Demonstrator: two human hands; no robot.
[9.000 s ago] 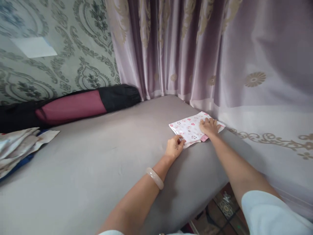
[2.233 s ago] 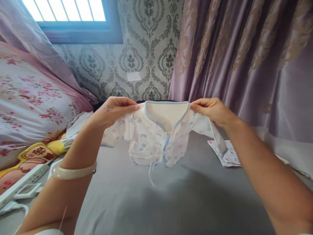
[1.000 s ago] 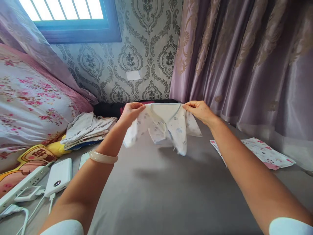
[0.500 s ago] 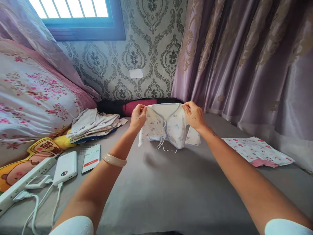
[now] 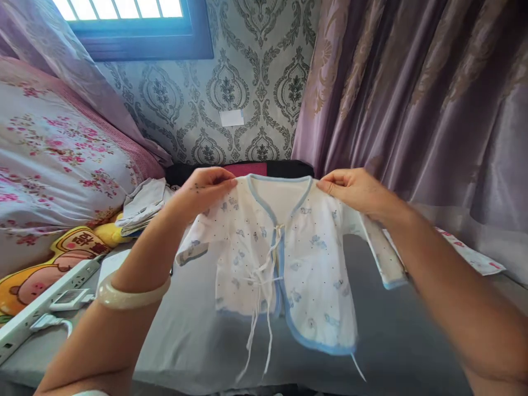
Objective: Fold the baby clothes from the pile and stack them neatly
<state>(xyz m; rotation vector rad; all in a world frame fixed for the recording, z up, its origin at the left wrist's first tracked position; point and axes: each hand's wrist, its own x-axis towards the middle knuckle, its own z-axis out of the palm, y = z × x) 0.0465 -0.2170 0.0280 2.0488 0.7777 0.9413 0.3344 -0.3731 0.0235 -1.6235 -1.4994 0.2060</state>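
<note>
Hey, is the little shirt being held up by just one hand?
No, the left hand pinches the shirt at one shoulder and the right hand pinches it at the other.

My left hand [image 5: 212, 187] and right hand [image 5: 350, 187] are now off the folded heart-print cloth [image 5: 470, 256] and up at the shoulders of a small white jacket [image 5: 317, 264]. Since half a second ago, I see it drop from bunched to full length and come nearer, its ties [image 5: 259, 279] lower, my hands wider apart, my left forearm [image 5: 144, 258] hiding the phone.
</note>
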